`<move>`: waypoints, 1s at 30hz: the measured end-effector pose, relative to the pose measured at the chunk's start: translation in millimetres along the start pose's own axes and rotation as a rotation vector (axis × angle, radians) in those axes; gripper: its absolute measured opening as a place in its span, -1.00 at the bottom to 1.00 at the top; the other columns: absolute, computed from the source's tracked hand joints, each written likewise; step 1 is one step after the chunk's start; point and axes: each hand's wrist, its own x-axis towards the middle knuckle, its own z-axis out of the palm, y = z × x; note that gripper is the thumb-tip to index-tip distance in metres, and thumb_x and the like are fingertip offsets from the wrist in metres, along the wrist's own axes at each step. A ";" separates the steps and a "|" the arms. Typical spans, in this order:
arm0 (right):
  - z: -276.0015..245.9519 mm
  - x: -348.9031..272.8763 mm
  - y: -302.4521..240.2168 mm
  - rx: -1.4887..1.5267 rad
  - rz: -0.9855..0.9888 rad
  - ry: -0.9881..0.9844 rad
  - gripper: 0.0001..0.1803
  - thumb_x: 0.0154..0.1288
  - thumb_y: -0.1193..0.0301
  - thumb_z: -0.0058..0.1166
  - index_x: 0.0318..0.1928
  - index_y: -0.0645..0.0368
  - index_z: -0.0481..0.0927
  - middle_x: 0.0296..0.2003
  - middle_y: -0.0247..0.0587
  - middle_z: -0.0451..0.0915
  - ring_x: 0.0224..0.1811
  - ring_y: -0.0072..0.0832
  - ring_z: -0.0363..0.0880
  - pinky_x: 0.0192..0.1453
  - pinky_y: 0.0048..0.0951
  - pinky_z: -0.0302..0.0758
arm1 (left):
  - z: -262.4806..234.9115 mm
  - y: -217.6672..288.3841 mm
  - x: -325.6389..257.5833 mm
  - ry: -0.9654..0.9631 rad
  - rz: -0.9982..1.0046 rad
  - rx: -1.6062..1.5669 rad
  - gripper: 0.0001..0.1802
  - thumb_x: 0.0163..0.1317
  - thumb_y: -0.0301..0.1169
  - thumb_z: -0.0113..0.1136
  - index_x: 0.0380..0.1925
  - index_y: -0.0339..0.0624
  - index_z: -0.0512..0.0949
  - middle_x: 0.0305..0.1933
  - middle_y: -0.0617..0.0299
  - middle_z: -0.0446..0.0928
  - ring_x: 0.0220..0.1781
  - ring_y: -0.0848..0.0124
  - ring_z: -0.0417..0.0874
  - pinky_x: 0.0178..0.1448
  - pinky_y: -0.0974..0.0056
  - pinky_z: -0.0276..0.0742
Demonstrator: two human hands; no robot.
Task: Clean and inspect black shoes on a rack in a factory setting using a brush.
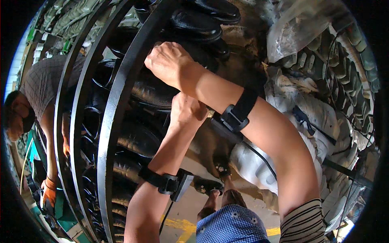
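Black leather shoes stand packed in rows on a rack with curved black metal bars. My right hand reaches across to the rack, curled with its knuckles up. Its fingertips are hidden on the far side, beside the nearest bar. Just below its wrist, my left hand is also curled, close to the toe of a shoe. Its fingers are turned away, so whatever either hand holds is hidden. More black shoes sit just beyond my right hand.
Behind the bars at left, a person leans down, wearing orange gloves. White sacks and clear plastic sheeting lie to the right. Grey shoe-shaped pieces fill racks at far right. Yellow lines mark the floor.
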 end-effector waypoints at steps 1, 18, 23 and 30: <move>-0.9 0.3 0.7 -0.002 -0.001 -0.001 -0.88 -0.02 0.50 0.03 -0.41 0.14 0.61 -0.39 -0.10 0.57 -0.26 -0.29 0.59 -0.21 -0.37 0.54 | 0.6 0.8 0.1 0.009 -0.002 0.002 -0.71 -0.05 -0.42 0.03 -0.25 -0.18 0.51 -0.23 0.02 0.54 -0.18 0.17 0.57 -0.12 0.21 0.50; 11.0 25.8 37.1 1.130 0.602 -0.446 -0.90 -0.09 0.54 0.14 -0.47 0.15 0.52 -0.58 -0.32 0.41 -0.55 -0.54 0.30 -0.63 -0.37 0.22 | -24.7 -0.4 13.1 -0.296 -0.059 0.081 -0.18 -0.22 -0.53 0.14 0.19 -0.15 0.17 0.28 0.16 0.18 -0.24 0.13 0.61 -0.23 0.20 0.57; 14.8 6.8 32.8 1.067 0.475 -0.296 -0.92 0.00 0.49 0.10 -0.43 0.21 0.53 -0.48 -0.17 0.55 -0.35 -0.33 0.52 -0.17 -0.30 0.42 | -22.4 -9.5 12.9 -0.222 -0.056 0.029 -0.25 -0.24 -0.53 0.07 0.14 -0.19 0.24 0.16 0.08 0.33 -0.25 0.05 0.59 -0.22 0.12 0.55; 34.2 -4.2 23.5 0.613 -0.122 0.251 -0.90 0.03 0.51 -0.07 -0.37 0.16 0.44 -0.38 -0.04 0.55 -0.27 -0.04 0.51 -0.14 -0.18 0.44 | -17.9 -11.9 13.9 -0.266 -0.132 -0.044 -0.62 -0.19 -0.49 0.03 -0.23 -0.27 0.41 -0.23 -0.09 0.49 -0.34 -0.02 0.57 -0.25 0.07 0.53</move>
